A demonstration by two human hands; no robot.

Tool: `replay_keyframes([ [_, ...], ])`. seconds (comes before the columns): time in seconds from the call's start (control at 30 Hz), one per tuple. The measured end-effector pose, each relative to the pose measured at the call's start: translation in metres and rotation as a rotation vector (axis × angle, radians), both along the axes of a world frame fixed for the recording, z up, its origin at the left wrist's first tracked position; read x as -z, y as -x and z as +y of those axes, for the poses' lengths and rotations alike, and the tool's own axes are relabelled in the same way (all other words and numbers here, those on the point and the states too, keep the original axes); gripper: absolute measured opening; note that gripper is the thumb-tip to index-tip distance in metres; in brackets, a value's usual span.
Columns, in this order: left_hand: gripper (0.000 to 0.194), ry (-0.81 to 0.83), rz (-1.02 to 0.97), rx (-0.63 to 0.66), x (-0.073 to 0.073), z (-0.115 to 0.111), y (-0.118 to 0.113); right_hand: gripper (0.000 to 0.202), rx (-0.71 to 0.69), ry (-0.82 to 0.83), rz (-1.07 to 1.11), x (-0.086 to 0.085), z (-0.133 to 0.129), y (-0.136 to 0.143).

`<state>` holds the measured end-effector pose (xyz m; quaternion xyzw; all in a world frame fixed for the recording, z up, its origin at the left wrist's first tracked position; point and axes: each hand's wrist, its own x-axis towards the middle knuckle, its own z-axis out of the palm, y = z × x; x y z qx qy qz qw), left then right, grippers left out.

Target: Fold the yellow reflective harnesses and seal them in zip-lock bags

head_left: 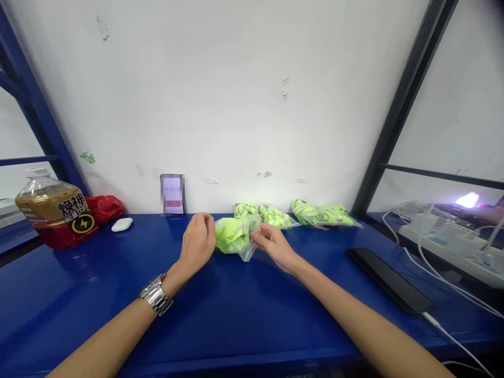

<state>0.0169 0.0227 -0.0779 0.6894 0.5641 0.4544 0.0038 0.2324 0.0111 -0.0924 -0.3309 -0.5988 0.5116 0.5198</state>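
Note:
A clear plastic bag (249,247) with a folded neon-yellow reflective vest (230,236) inside is held up just above the blue table. My left hand (199,239), with a metal watch on the wrist, is closed around the bag's left end; its fingertips are hidden behind the hand and the bundle. At the other end, my right hand (275,245) pinches the bag's loose clear edge between thumb and fingers. Behind my right hand, along the wall, lie several similar bagged yellow bundles (275,216).
On the left stand a large drink bottle (55,210), a red plastic bag (104,208) and a white earbud case (122,224). A lit phone (172,195) leans against the wall. To the right lie a dark phone (388,278) on a cable and a power strip (444,236) with chargers.

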Motion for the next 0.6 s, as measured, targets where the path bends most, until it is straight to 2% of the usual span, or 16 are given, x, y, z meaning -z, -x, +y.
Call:
replay_keyframes([
  [0.07,0.039,0.206,-0.112,0.004,0.003,0.013,0.009,0.038,-0.028,0.113,0.181,0.001,0.001,-0.002],
  [0.13,0.049,0.341,-0.187,0.092,0.007,0.022,0.013,0.039,-0.012,0.17,0.284,0.002,0.002,-0.003],
  [0.23,0.06,0.459,-0.441,0.31,0.012,0.025,0.01,0.036,0.032,0.165,0.302,0.001,0.004,-0.005],
  [0.27,0.062,0.452,-0.51,0.34,0.013,0.024,0.008,0.036,0.066,0.131,0.249,0.0,0.005,-0.007],
  [0.3,0.062,0.415,-0.529,0.323,0.013,0.024,0.007,0.035,0.113,0.077,0.154,-0.001,0.006,-0.009],
  [0.43,0.057,0.2,-0.369,0.051,0.009,0.025,0.013,0.028,0.368,-0.203,-0.299,-0.006,0.008,-0.022],
  [0.5,0.055,0.159,-0.365,-0.022,0.007,0.026,0.018,0.024,0.421,-0.302,-0.327,-0.007,0.006,-0.025],
  [0.6,0.052,0.136,-0.395,-0.081,0.004,0.026,0.021,0.02,0.358,-0.439,-0.326,-0.006,0.002,-0.022],
])
